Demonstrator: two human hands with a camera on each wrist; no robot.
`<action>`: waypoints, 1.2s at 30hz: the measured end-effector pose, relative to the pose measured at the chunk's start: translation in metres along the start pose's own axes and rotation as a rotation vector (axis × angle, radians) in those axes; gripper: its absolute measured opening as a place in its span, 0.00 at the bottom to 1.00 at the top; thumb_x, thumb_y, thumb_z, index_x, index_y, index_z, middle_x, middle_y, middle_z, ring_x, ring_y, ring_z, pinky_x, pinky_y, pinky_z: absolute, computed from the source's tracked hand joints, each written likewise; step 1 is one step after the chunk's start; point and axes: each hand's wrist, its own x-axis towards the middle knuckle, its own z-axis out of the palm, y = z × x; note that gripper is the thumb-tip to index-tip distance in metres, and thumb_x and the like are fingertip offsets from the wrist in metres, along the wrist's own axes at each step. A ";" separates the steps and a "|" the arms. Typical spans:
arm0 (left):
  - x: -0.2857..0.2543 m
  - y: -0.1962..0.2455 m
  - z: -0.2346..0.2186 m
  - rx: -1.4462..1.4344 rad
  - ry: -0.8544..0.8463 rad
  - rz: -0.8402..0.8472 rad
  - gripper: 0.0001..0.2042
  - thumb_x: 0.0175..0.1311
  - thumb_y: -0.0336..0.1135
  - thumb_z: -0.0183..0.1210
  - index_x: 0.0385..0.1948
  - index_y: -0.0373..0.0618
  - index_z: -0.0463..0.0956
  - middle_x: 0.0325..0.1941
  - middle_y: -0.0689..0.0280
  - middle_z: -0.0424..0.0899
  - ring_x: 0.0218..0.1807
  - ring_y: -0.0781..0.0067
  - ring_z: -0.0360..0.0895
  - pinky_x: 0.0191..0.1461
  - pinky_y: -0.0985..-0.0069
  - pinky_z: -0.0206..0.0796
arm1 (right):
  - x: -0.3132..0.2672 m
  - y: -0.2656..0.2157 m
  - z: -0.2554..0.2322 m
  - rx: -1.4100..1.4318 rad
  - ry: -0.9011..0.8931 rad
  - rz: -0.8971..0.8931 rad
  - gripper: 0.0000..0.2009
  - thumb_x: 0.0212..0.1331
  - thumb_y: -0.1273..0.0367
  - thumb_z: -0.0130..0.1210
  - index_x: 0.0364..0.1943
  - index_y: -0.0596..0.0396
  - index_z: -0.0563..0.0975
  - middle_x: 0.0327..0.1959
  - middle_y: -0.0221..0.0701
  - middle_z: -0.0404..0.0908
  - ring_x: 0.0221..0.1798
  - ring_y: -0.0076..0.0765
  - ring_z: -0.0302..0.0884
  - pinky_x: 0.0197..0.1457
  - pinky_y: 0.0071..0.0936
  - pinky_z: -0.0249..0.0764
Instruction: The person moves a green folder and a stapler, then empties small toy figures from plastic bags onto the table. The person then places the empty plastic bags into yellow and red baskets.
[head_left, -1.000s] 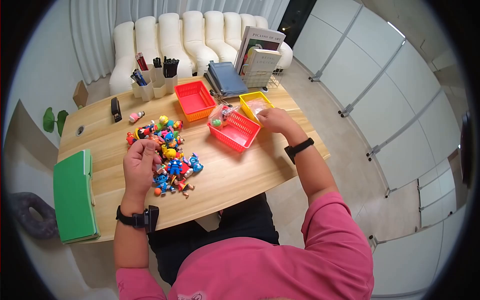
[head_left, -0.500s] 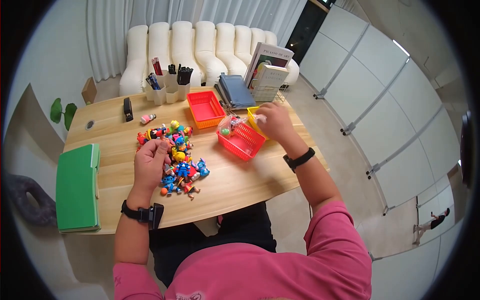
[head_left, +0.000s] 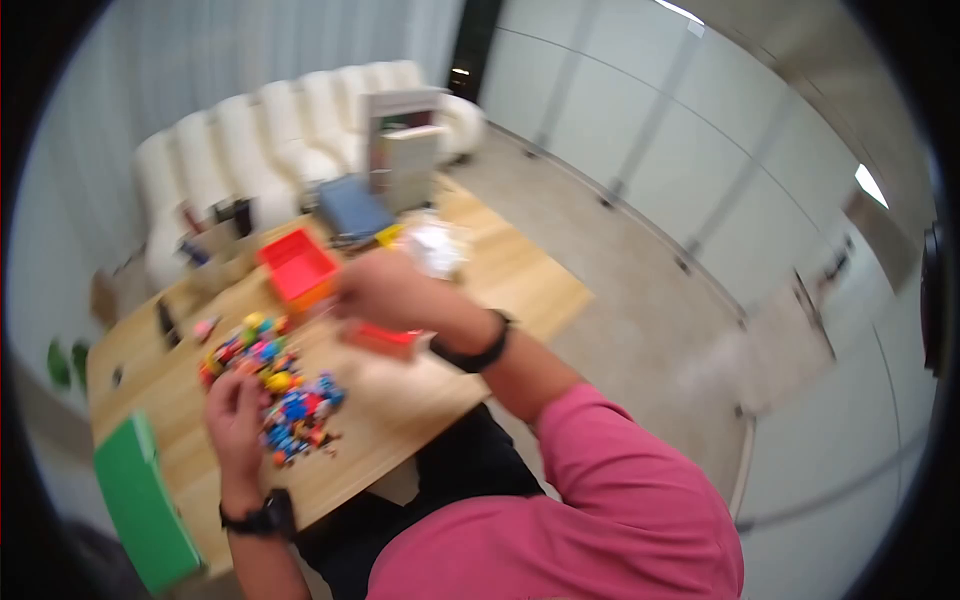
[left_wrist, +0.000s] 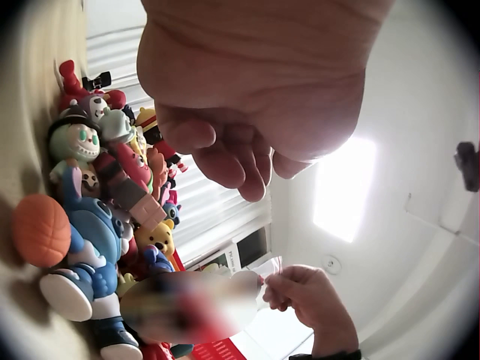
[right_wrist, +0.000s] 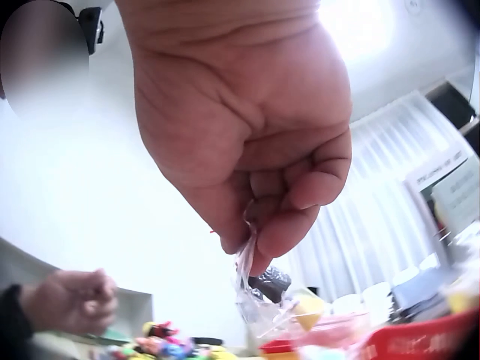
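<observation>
My right hand (head_left: 395, 290) is over the front red basket (head_left: 385, 342), partly covering it. In the right wrist view its thumb and fingertips pinch the top of a clear plastic bag (right_wrist: 259, 311), which hangs below them. Beside the pile of small toy figures (head_left: 290, 405) my left hand (head_left: 235, 412) hovers, fingers loosely curled. Nothing shows in its grasp in the left wrist view, where a blue figure (left_wrist: 97, 236) and a small orange basketball (left_wrist: 41, 230) lie close by. A crumpled heap of clear bags (head_left: 435, 245) covers most of the yellow basket (head_left: 388, 236).
Another red basket (head_left: 298, 258) stands behind the figures. Farther back are pen holders (head_left: 222, 245), a blue folder stack (head_left: 354, 208) and upright books (head_left: 408, 165). A green folder (head_left: 148, 505) lies at the table's left edge, and a lone figure (head_left: 204, 328) behind the pile.
My right hand has moved left from the yellow basket to the front red basket with clear plastic in its fingers. The head view has swung right and blurred. My left hand stays by the figures.
</observation>
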 end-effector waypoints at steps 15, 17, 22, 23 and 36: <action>-0.012 0.025 0.011 0.320 -0.145 0.327 0.11 0.69 0.29 0.67 0.49 0.45 0.78 0.64 0.62 0.78 0.52 0.78 0.76 0.45 0.84 0.65 | 0.018 -0.055 0.062 1.015 -0.444 0.271 0.14 0.45 0.62 0.79 0.25 0.55 0.85 0.25 0.30 0.85 0.27 0.29 0.82 0.29 0.27 0.75; -0.006 0.016 0.005 0.355 -0.173 0.339 0.13 0.67 0.24 0.65 0.51 0.45 0.79 0.63 0.64 0.78 0.47 0.81 0.77 0.42 0.85 0.65 | 0.019 -0.047 0.075 1.139 -0.463 0.319 0.13 0.46 0.63 0.78 0.26 0.56 0.85 0.25 0.31 0.84 0.26 0.28 0.81 0.28 0.27 0.74; -0.016 0.039 0.021 0.352 -0.176 0.269 0.11 0.66 0.22 0.64 0.49 0.43 0.78 0.60 0.65 0.79 0.45 0.79 0.78 0.41 0.84 0.66 | 0.018 -0.050 0.084 1.268 -0.438 0.426 0.10 0.48 0.66 0.75 0.26 0.56 0.86 0.24 0.31 0.84 0.25 0.28 0.81 0.27 0.28 0.73; -0.016 0.040 0.022 0.344 -0.175 0.261 0.11 0.66 0.21 0.63 0.47 0.43 0.78 0.59 0.65 0.79 0.45 0.79 0.78 0.41 0.84 0.65 | 0.017 -0.054 0.080 1.199 -0.375 0.413 0.09 0.49 0.66 0.73 0.26 0.57 0.86 0.24 0.32 0.84 0.25 0.28 0.81 0.27 0.28 0.73; -0.005 0.007 0.004 0.041 -0.054 0.139 0.05 0.81 0.32 0.56 0.42 0.45 0.71 0.40 0.73 0.73 0.39 0.86 0.72 0.36 0.87 0.64 | -0.015 -0.062 0.090 1.082 -0.113 -0.058 0.18 0.57 0.63 0.73 0.46 0.61 0.84 0.29 0.37 0.87 0.30 0.33 0.85 0.37 0.31 0.82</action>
